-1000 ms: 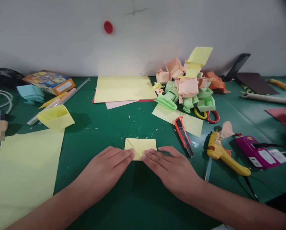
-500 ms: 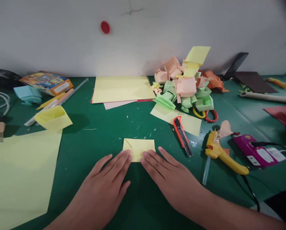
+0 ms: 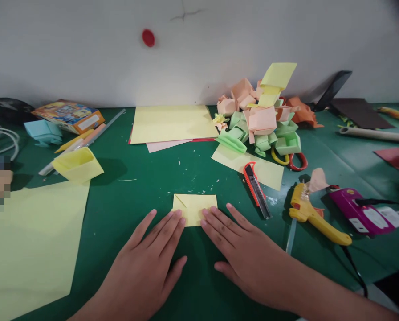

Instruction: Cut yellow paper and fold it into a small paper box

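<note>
A small folded yellow paper point(image 3: 194, 207) lies on the green table point(image 3: 146, 174) in front of me. My left hand point(image 3: 146, 263) lies flat with fingers spread, its fingertips pressing the paper's lower left edge. My right hand point(image 3: 244, 254) is also flat and open, its fingertips resting on the paper's lower right edge. Neither hand holds anything.
A large yellow sheet point(image 3: 29, 243) lies at left, a yellow paper cup shape point(image 3: 77, 164) behind it. Flat sheets point(image 3: 171, 124) and a pile of folded paper pieces point(image 3: 262, 120) sit near the wall. An orange box cutter point(image 3: 256, 189), scissors point(image 3: 291, 161), yellow glue gun point(image 3: 315, 216) and purple device point(image 3: 356, 209) lie right.
Both hands have slid back toward me along the paper and their fingers have spread; the thumbs now stick out. The paper stays in place.
</note>
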Tool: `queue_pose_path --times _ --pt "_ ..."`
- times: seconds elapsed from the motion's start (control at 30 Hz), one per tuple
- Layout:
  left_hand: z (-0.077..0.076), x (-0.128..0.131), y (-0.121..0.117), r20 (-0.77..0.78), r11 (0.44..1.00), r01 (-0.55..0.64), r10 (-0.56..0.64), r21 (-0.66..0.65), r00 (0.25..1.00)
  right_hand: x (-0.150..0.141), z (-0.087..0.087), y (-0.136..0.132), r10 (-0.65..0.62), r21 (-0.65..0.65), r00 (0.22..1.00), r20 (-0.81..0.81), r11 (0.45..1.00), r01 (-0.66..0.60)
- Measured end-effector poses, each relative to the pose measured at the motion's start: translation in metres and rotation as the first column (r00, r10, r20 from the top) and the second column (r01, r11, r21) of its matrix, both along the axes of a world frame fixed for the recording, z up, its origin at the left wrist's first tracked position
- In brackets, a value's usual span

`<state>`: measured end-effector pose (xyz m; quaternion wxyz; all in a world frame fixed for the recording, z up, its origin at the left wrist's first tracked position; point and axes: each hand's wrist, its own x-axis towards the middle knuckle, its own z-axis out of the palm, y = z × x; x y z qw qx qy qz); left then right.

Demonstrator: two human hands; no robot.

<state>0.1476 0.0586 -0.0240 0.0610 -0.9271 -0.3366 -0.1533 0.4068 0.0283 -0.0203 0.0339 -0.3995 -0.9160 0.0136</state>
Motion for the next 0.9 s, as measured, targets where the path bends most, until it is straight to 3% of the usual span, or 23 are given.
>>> queue_pose_path --times 0.2,0.43,0.67,0.9 --pt "0.006 0.002 0.02 -0.034 0.985 0.134 -0.131 0.112 0.991 -0.002 -0.008 0.0 0.012 0.091 1.0 -0.025 0.996 -0.01" --pt "0.008 0.008 0.048 -0.015 0.963 0.265 -0.265 0.036 0.964 -0.002 0.0 0.018 -0.006 0.198 0.967 -0.255 0.978 0.058" --pt "0.005 0.005 0.042 -0.051 0.981 0.191 -0.19 0.023 0.981 -0.006 0.0 0.014 -0.031 0.237 0.946 -0.322 0.965 0.112" --pt "0.002 0.002 0.038 -0.047 0.961 0.242 -0.237 0.134 0.97 -0.002 -0.004 0.016 -0.007 0.258 0.948 -0.318 0.962 0.094"
